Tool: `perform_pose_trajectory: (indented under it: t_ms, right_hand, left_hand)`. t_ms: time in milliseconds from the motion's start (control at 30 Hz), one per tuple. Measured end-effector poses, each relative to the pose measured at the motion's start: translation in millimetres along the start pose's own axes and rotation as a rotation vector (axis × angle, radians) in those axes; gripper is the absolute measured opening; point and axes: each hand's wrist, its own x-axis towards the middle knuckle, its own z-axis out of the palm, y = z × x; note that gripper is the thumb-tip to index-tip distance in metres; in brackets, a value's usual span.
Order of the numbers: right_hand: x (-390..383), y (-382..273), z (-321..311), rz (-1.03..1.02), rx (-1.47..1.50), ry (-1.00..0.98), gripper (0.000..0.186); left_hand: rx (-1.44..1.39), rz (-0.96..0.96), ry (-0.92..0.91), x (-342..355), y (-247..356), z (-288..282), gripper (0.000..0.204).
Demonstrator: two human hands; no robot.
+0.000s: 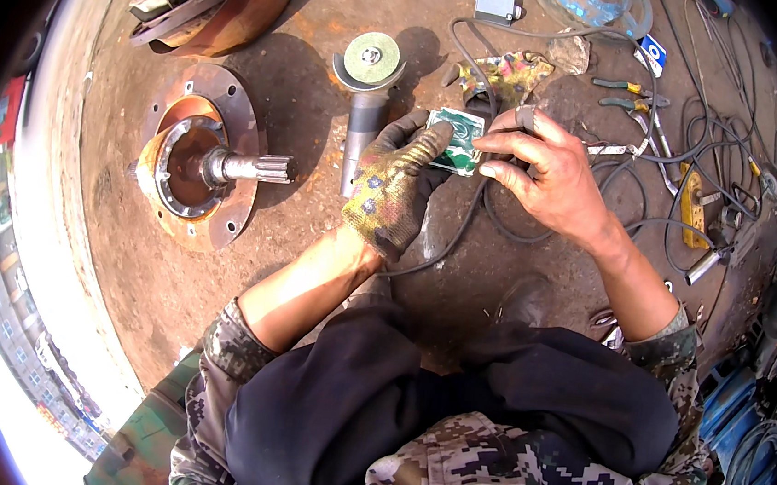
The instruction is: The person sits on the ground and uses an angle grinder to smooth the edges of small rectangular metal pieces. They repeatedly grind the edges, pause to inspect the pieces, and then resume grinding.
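Note:
My left hand (pixel 389 178), in a mottled yellow-grey work glove, is closed on a small green-and-white packet (pixel 460 140). My bare right hand (pixel 547 173) is at the packet's right side, fingertips at its edge, thumb and fingers apart; a dark band circles one finger. Just left of my hands an angle grinder (pixel 363 106) lies with its pale disc (pixel 371 56) upward. A matching loose glove (pixel 510 73) lies just beyond the packet.
A rusty flanged hub with a splined shaft (pixel 266 167) sits left; a rusty drum (pixel 252 9) lies behind it. Rightward are pliers (pixel 618 104), tangled cables, a yellow power strip (pixel 692 204) and a blue-white card (pixel 651 53). A grey metal box (pixel 494 4) lies at the back.

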Motion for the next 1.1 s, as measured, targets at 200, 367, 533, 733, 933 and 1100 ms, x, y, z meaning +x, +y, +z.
perform_pose_trajectory:
  t_ms: [200,367,533,733,933,1100]
  right_hand:
    - [0,-9,-14,0.148,-0.019,-0.039,0.053]
    - [11,-12,-21,-0.067,-0.152,0.102,0.064]
    - [24,-5,-41,-0.154,-0.304,0.217,0.060]
    - [27,-17,-64,-0.109,-0.159,0.169,0.051]
    - [20,-17,-70,0.043,0.035,0.112,0.049]
    - [14,-12,-67,0.023,0.150,0.153,0.045]
  left_hand:
    - [-0.099,0.011,-0.125,-1,22,19,0.038]
    - [-0.147,0.006,-0.218,9,33,27,0.026]
    - [-0.031,0.080,-0.304,17,42,42,0.028]
    - [-0.030,-0.015,-0.398,14,52,53,0.035]
    - [-0.069,-0.013,-0.343,12,48,56,0.032]
    - [0.085,0.076,-0.312,-2,53,65,0.033]
